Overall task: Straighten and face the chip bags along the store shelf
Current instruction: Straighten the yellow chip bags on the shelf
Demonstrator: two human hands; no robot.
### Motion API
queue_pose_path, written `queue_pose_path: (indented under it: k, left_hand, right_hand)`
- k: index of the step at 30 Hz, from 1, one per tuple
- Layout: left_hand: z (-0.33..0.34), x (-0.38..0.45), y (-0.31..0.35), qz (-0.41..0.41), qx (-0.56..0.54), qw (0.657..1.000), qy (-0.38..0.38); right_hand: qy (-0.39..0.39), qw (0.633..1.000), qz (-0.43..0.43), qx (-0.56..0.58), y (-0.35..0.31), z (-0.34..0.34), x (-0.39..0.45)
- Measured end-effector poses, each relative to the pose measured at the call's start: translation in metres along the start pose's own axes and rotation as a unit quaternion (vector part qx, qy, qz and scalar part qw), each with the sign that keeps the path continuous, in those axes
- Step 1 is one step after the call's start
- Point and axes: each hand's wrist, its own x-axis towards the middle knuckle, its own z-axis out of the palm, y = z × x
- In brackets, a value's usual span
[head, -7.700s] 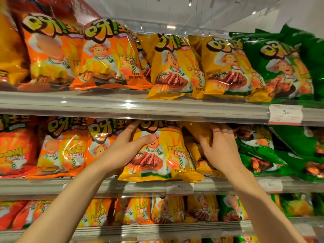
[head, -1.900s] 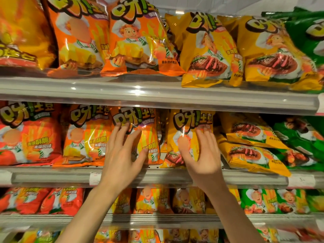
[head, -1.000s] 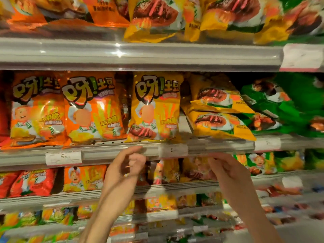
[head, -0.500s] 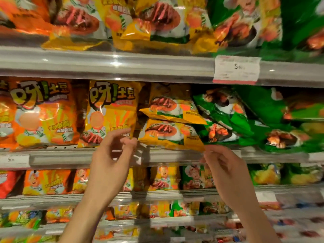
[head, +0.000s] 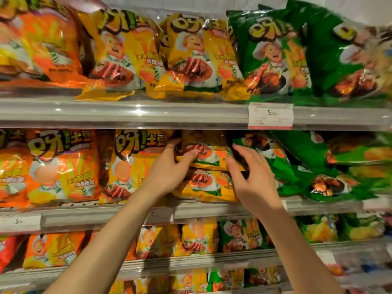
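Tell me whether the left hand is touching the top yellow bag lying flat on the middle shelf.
Touching. The head view shows the left hand with its thumb lying across the top flat yellow bag.

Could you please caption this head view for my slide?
Both hands grip a fallen yellow chip bag on the middle shelf.

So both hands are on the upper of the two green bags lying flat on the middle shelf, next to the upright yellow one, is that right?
Not quite: the bag is yellow, not green. In the head view, the left hand and right hand hold the upper yellow bag of two lying flat on the middle shelf, next to the upright yellow bag. The green bags lie just to its right.
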Motion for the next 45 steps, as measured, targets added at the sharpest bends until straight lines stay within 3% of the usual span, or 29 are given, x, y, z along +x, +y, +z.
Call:
queue_pose_path:
  k: [4,9,13,18,24,26,37,41,45]
  left_hand:
    - [0.001,0.002,0.004,0.012,0.006,1.0,-0.012]
    - [-0.01,-0.004,-0.002,0.05,-0.038,0.998,-0.007]
    - [-0.031,-0.021,-0.004,0.068,-0.093,0.992,-0.055]
    - [-0.056,-0.04,-0.012,0.03,-0.112,0.983,-0.143]
    - [-0.07,-0.033,0.004,-0.069,-0.115,0.976,-0.171]
    - [-0.067,-0.028,0.012,-0.065,-0.094,0.977,-0.178]
    - [-0.06,-0.037,-0.001,-0.053,-0.114,0.989,-0.078]
    - [-0.09,-0.046,-0.028,-0.06,-0.11,0.991,-0.04]
    - [-0.119,-0.055,-0.048,-0.041,-0.116,0.992,0.006]
  right_hand:
    - [0.021,0.999,0.032,-0.016,0.008,-0.01,0.007]
    - [-0.016,0.995,0.095,0.0,0.002,-0.022,0.011]
    - [-0.054,0.988,0.146,0.018,-0.014,-0.025,0.012]
    - [-0.141,0.97,0.193,0.035,-0.037,-0.02,0.015]
    - [-0.134,0.968,0.196,0.081,-0.037,-0.01,0.007]
    - [-0.145,0.966,0.192,0.094,-0.033,-0.008,0.004]
    - [-0.155,0.957,0.163,0.182,-0.04,0.0,-0.003]
    - [-0.12,0.984,0.127,0.031,-0.045,0.02,0.014]
    - [-0.196,0.959,0.159,-0.127,-0.049,0.056,0.037]
